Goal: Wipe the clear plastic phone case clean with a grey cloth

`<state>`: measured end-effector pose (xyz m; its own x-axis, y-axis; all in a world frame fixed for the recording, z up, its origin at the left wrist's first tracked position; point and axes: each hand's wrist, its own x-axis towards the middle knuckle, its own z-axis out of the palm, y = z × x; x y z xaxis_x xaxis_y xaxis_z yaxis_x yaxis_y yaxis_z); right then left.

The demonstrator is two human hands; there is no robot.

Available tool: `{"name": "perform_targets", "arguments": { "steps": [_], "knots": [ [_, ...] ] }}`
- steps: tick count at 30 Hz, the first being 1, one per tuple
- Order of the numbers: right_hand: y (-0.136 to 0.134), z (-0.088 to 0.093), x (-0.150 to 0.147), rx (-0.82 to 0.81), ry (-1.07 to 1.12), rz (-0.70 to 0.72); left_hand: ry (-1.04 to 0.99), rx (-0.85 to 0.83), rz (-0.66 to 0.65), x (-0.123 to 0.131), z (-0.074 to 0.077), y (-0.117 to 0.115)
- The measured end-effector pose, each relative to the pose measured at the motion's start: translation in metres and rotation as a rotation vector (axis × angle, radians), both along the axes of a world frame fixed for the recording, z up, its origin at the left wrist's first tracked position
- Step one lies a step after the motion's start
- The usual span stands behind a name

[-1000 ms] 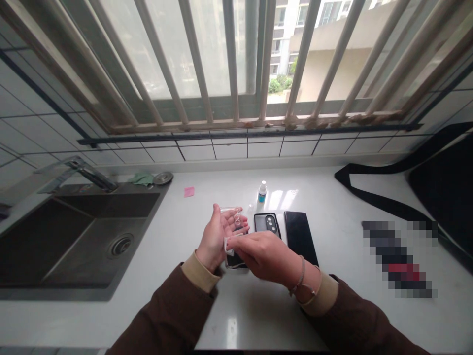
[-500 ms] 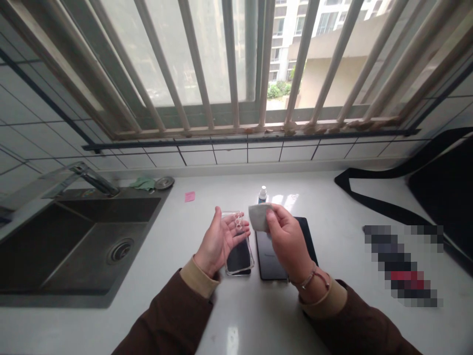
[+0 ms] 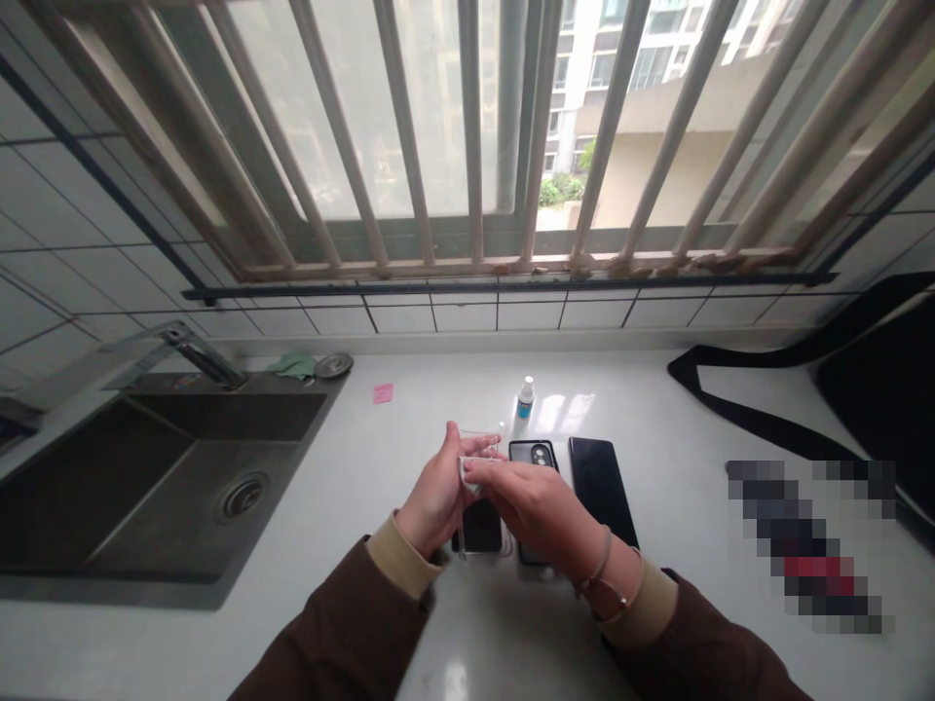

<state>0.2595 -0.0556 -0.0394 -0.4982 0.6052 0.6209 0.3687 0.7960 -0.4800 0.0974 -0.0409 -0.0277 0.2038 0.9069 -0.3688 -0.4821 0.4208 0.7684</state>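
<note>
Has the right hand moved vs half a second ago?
Yes: the right hand has shifted left relative to the bottle, over to the left hand.

A person's left hand (image 3: 432, 498) and right hand (image 3: 537, 501) emerge from a dark brown, long-sleeved garment. The left sleeve (image 3: 336, 623) and right sleeve (image 3: 705, 638) look plain; the left cuff (image 3: 404, 556) and right cuff (image 3: 637, 606) are light tan bands. Beside the right cuff is a slim, pale bracelet (image 3: 603, 557), apparently double-stranded, its detail too small to read.
</note>
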Motion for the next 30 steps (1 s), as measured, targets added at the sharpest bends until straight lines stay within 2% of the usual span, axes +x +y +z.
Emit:
{"name": "perform_targets", "arguments": {
  "steps": [7,11,14,16,19,21,23,25,27,30],
  "knots": [
    [-0.011,0.009,0.001,-0.103,-0.082,0.122,-0.016,-0.008,0.119,-0.008,-0.001,0.009],
    [-0.014,0.016,0.003,-0.290,-0.024,0.164,-0.015,-0.009,0.142,-0.009,0.000,0.011],
    [-0.009,0.019,0.005,-0.468,0.114,0.089,-0.042,-0.031,0.107,-0.008,0.001,0.010],
    [-0.003,0.018,0.009,-0.513,0.275,-0.080,-0.057,-0.031,0.075,-0.008,0.003,0.009],
    [0.005,0.017,0.017,-0.399,0.417,-0.408,-0.072,-0.023,-0.014,-0.007,0.004,0.006],
    [0.007,0.017,0.020,-0.242,0.387,-0.501,-0.091,-0.017,-0.079,-0.006,0.005,0.004],
    [0.007,0.015,0.020,-0.086,0.297,-0.455,-0.113,-0.004,-0.128,-0.005,0.004,0.002],
    [0.006,0.012,0.016,0.022,0.165,-0.345,-0.118,0.009,-0.154,-0.004,0.002,0.000],
    [0.006,0.007,0.011,0.076,0.024,-0.236,-0.104,0.034,-0.148,-0.004,-0.001,0.000],
    [0.008,0.003,0.007,0.097,-0.095,-0.134,-0.074,0.081,-0.067,-0.005,-0.006,0.001]
  ]
}}
